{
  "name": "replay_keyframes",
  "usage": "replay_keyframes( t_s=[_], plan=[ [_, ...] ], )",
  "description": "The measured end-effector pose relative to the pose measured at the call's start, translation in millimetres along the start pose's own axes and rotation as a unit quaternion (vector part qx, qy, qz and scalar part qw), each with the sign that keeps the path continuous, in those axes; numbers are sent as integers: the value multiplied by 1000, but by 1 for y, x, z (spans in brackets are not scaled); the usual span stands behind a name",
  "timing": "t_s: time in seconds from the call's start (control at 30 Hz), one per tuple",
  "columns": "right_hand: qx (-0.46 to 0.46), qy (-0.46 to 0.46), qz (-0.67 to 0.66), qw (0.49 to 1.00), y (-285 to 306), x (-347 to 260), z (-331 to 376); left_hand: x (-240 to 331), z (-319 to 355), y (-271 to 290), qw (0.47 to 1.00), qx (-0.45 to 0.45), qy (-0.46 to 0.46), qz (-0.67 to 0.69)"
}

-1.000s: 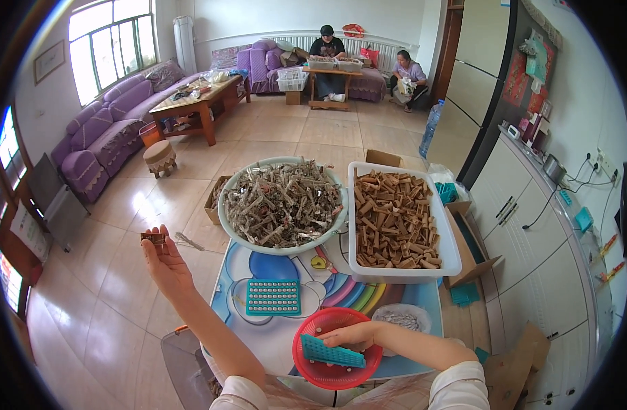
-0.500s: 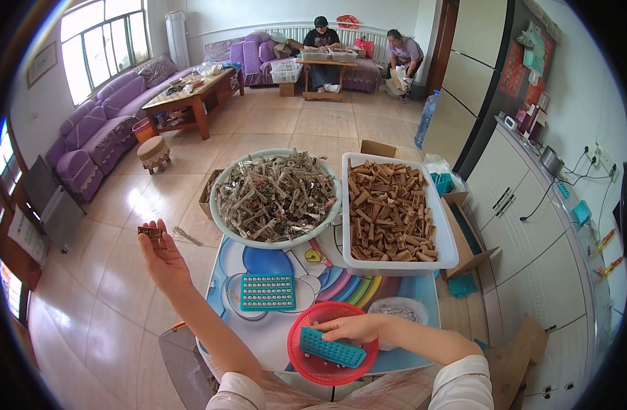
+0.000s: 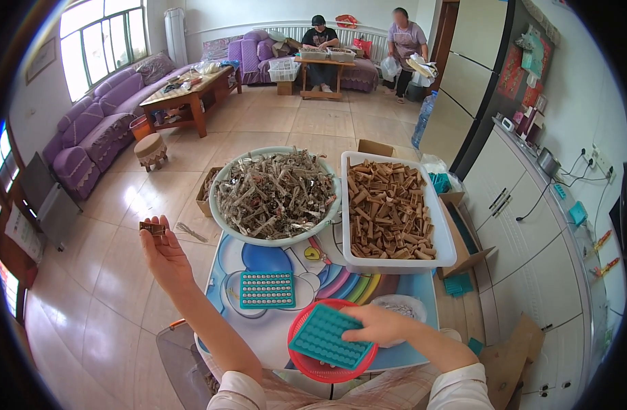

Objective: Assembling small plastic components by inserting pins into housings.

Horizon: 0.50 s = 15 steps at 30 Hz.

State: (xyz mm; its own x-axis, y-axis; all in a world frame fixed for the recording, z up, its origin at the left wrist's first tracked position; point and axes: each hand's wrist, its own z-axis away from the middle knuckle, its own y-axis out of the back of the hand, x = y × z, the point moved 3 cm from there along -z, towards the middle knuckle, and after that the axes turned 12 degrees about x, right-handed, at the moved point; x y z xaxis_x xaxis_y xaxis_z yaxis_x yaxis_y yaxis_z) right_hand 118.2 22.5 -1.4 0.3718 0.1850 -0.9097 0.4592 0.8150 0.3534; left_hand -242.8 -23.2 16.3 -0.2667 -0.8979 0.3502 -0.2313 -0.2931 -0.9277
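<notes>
Out to the left, past the table's edge, my left hand is raised palm up with a small dark brown piece at its thumb and fingers. My right hand grips one edge of a teal tray with rows of small round pockets. It is tilted above a red plastic basket, covering most of its opening; a few small pale bits show inside. Another teal tray lies flat on the table, its pockets filled with round silvery pieces.
A pale green basin heaped with clear and grey plastic parts stands beside a white bin of brown pieces. A clear bag lies right of the basket. Open cardboard and cabinets flank the right side. Two people are across the room.
My right hand has lifted and turned the teal tray, so its broad pocketed face now shows. My left hand has barely moved. The standing person in back has straightened up, carrying bags.
</notes>
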Motion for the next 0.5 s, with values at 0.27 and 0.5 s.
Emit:
replay_keyframes(
  t_s=[0.27, 0.5],
  plan=[
    [-13, 128, -116, 985, -6, 2, 5, -5, -6, 5, 1000, -22, 18, -1],
    [270, 202, 105, 936, 40, -1, 57, -1, -24, 24, 997, -60, 38, 7]
  ],
)
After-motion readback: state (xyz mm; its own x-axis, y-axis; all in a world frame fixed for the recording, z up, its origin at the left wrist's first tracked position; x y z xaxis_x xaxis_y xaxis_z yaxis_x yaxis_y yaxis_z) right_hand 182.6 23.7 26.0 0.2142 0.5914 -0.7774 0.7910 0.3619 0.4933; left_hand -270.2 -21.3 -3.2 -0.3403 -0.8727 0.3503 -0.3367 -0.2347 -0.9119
